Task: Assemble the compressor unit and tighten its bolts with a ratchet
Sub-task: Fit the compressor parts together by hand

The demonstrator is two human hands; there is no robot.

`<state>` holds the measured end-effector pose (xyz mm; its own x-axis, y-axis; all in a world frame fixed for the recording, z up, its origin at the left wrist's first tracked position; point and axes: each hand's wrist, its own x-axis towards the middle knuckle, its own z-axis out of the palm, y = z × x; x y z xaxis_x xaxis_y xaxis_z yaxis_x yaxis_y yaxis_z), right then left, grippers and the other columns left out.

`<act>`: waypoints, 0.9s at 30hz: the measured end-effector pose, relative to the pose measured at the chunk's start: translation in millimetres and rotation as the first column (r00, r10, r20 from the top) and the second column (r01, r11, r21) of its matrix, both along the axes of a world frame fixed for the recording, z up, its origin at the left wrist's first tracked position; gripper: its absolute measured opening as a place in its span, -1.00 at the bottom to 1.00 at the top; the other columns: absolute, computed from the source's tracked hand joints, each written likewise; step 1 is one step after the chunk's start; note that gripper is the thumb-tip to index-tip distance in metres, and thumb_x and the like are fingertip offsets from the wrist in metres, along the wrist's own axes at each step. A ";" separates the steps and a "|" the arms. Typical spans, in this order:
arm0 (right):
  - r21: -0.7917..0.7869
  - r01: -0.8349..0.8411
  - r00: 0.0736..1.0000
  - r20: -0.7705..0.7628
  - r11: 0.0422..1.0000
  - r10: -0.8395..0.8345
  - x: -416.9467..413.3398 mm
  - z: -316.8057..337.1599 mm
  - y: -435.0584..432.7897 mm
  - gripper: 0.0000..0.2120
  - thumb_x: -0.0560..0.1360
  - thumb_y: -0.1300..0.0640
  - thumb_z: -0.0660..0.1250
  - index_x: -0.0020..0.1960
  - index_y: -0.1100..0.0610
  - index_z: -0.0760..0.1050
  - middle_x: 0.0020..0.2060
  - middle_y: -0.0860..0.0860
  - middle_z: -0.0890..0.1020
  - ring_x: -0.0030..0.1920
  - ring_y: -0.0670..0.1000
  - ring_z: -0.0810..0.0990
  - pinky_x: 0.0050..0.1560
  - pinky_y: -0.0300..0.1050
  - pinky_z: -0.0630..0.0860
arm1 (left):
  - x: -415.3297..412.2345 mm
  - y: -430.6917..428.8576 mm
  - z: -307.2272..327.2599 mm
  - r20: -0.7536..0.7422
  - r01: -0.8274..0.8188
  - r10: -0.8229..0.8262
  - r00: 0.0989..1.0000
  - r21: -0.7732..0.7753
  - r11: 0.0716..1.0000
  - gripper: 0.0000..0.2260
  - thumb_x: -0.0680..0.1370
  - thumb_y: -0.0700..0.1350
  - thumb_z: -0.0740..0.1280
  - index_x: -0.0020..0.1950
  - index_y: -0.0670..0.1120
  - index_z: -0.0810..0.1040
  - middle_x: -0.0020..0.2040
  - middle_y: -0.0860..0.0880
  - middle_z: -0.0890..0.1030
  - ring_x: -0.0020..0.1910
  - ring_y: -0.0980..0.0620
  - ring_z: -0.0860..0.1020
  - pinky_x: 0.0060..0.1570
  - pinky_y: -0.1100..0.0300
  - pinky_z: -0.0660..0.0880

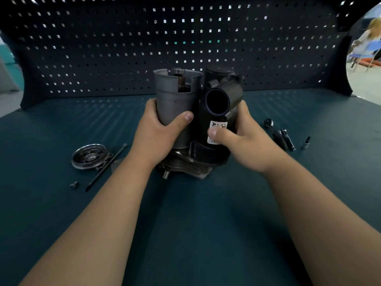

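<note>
The compressor unit (198,96) stands upright in the middle of the bench, on its finned base. My left hand (158,133) grips its grey metal cylinder (175,93), thumb across the front. The black housing with an open round port (217,102) and a white label is gripped by my right hand (241,135). A round metal end cover (89,155) lies to the left, with a long black bolt (107,167) beside it and a small bolt (73,185) nearer me. The ratchet (276,133) lies to the right with a loose socket (306,143).
The bench has a dark teal mat (195,223). A dark pegboard (185,42) rises right behind the unit. A second tool piece (288,139) lies next to the ratchet. A person sits far off at the upper right (369,38).
</note>
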<state>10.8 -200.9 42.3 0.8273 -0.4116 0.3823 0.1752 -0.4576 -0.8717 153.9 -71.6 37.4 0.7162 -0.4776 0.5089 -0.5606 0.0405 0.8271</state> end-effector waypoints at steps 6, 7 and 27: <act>-0.089 -0.093 0.994 -0.065 0.992 0.087 -7.7 5.2 -17.2 -0.40 0.31 -0.12 0.47 0.29 -0.09 0.36 0.17 -0.12 0.60 0.23 -0.07 0.55 0.28 0.15 0.44 | 3.0 -0.6 -1.3 0.005 0.024 -0.024 1.000 -0.009 1.000 -0.49 0.26 0.32 0.39 0.11 0.15 0.40 -0.08 0.29 0.60 -0.09 0.44 0.55 -0.23 0.54 0.41; -0.095 -0.090 0.994 -0.063 0.991 0.084 -7.8 5.2 -17.3 -0.39 0.30 -0.13 0.48 0.29 -0.08 0.37 0.18 -0.12 0.60 0.23 -0.07 0.55 0.28 0.14 0.45 | 4.2 -0.6 -1.5 0.011 0.030 -0.030 0.999 -0.010 0.999 -0.52 0.28 0.28 0.41 0.10 0.14 0.41 -0.10 0.32 0.61 -0.10 0.44 0.55 -0.23 0.54 0.41; -0.007 -0.218 0.976 -0.022 0.976 0.218 -10.2 15.3 -4.5 -0.37 0.34 -0.10 0.42 0.36 0.03 0.37 0.19 -0.06 0.60 0.23 -0.08 0.55 0.28 -0.01 0.46 | 15.6 8.9 4.9 -0.012 0.194 -0.194 0.981 0.063 0.979 -0.79 0.51 0.04 0.38 0.10 0.05 0.50 -0.14 0.32 0.66 -0.12 0.39 0.58 -0.18 0.50 0.44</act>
